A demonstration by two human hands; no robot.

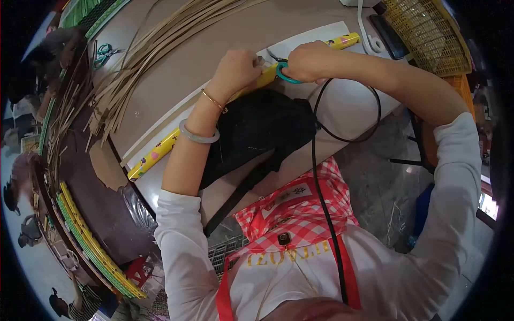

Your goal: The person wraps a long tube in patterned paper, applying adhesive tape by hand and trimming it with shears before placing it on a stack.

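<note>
My right hand is closed around scissors with teal handle loops; the dark blades point left towards my other hand. My left hand has its fingers pinched together just left of the blades. What lies in the pinch is hidden by the fingers. Under both hands runs a long yellow printed roll with pink shapes, slanting across the table. A pale strip lies along its far side. Close below my hands is a black bag with a strap.
Long tan flat strips fan across the table. Another pair of teal scissors lies at the left. A black cable loops on the right. A yellow woven basket stands at the upper right. Other people are at the far left.
</note>
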